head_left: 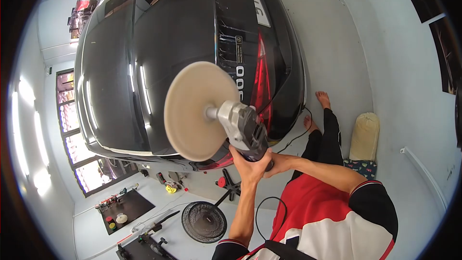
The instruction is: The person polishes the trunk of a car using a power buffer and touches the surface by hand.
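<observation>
Both my hands grip a grey and black polisher [243, 132] fitted with a wide, round beige pad [187, 110]. My left hand [248, 166] wraps around the tool's body from the left. From the other side, my right hand [277, 163] closes around its rear end, its fingers partly hidden. The back of the pad faces me, and its far side points at the rear of a glossy black car [178, 24]. I cannot tell whether the pad touches the paint. A red tail light [261, 84] and chrome digits [240, 79] lie just beyond the tool.
A black cord [294, 138] runs near the bumper and my bare feet [323, 98]. A black fan [204, 221] stands at lower left, near wall boards [127, 207] bearing tools. A beige rolled bundle [364, 137] sits by the right wall.
</observation>
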A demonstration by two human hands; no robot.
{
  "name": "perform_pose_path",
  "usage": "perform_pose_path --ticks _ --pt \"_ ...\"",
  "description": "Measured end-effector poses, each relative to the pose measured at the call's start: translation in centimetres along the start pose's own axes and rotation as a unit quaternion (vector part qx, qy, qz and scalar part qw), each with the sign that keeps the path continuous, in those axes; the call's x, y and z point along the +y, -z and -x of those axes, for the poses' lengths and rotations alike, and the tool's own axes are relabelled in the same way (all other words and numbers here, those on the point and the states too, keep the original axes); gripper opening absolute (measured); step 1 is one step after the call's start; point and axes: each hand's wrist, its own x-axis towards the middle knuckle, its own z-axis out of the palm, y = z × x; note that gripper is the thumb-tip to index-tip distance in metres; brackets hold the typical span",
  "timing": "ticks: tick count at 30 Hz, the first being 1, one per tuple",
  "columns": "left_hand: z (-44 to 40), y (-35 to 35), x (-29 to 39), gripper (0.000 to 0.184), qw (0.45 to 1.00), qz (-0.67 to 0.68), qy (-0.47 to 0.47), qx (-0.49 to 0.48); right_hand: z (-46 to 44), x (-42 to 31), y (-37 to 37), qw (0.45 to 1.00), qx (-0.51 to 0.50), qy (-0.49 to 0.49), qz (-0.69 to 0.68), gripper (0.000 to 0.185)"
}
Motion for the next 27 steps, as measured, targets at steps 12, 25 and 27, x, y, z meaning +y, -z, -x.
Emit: perform_pose_path --ticks 12,25,27 --pt "1.5 -0.2 -1.2 0.099 0.999 -0.030 0.014 -0.025 1.2 -0.5 0.3 0.996 -0.064 -0.029 -0.046 0.040" --pt "1.3 -1.8 1.3 0.097 0.997 0.017 0.069 -0.007 2.2 -2.3 2.0 0.989 -0.123 -0.053 -0.064 0.035" --pt "0.9 -2.2 2.6 0.098 0.998 -0.018 0.064 -0.009 1.9 -1.8 2.6 0.990 -0.120 -0.036 -0.067 0.039"
